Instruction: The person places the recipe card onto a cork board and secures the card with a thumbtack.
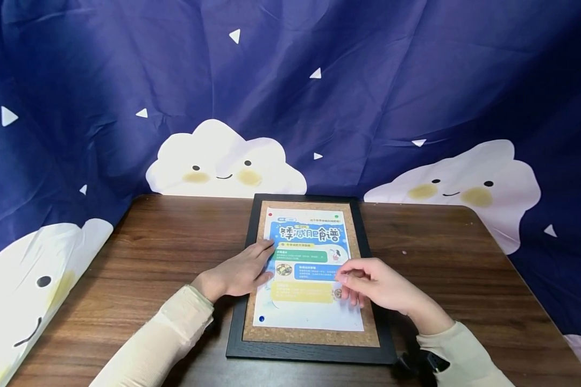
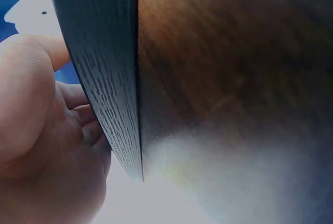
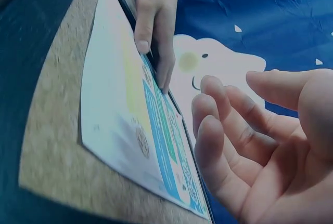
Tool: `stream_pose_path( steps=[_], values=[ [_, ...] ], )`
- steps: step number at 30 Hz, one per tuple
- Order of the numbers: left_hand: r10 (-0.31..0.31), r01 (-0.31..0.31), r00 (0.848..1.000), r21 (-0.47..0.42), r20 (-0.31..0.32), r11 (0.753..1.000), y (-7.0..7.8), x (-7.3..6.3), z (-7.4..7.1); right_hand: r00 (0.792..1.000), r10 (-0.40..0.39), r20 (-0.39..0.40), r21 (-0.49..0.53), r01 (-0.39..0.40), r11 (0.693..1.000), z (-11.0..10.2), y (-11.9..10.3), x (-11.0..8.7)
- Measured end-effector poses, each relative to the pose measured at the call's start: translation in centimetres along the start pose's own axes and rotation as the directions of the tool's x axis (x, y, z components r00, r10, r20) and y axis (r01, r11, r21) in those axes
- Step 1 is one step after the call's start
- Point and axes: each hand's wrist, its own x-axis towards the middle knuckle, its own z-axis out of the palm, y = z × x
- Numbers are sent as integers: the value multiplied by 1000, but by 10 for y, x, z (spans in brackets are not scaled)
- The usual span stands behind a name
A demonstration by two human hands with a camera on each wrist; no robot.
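A printed poster (image 1: pixel 310 314) with Chinese lettering lies on a black-framed cork board (image 1: pixel 314 337) on the table. A red pushpin (image 1: pixel 270 214) marks its top left corner, a green pushpin (image 1: pixel 336 216) its top right, and a blue pushpin (image 1: pixel 261 319) its bottom left. My left hand (image 1: pixel 242 270) rests across the board's left side, fingers extended onto the poster's edge. Over the poster's lower right side is my right hand (image 1: pixel 375 285), its fingers loosely bent. Between thumb and fingertips (image 3: pixel 208 135) nothing shows in the right wrist view.
The brown wooden table (image 1: pixel 174 236) extends on both sides of the board. Behind it hangs a dark blue cloth (image 1: pixel 348 97) printed with white clouds and triangles. A black wrist device (image 1: pixel 436 361) sits by the right sleeve, near the board's lower right corner.
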Motion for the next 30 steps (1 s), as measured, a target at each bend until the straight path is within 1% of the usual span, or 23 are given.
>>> stream_pose_path(
  steps=[3,7,11,16,20,24,27,30],
  values=[
    [1,-1,1000,2,-3,1000,0,0,0,999,20,-26,16,-20,1000,-6,4,-3],
    [1,-1,1000,8,1,1000,0,0,0,998,24,-56,37,-22,999,-14,8,-9],
    [0,0,1000,10,6,1000,1,0,-1,996,29,-89,43,-25,999,-21,11,-14],
    [-6,6,1000,12,4,1000,0,0,0,989,55,-140,28,-51,998,-29,16,-21],
    [-8,8,1000,9,5,1000,0,0,1,980,85,-182,24,-82,996,-36,21,-25],
    [-4,4,1000,4,-3,1000,0,0,1,968,119,-221,42,-112,993,-44,30,-27],
    [-4,4,1000,-1,-9,1000,0,0,1,955,151,-254,50,-143,988,-52,37,-28],
    [-2,2,1000,-4,-10,1000,0,0,1,938,181,-296,40,-177,983,-60,43,-29]
  ],
)
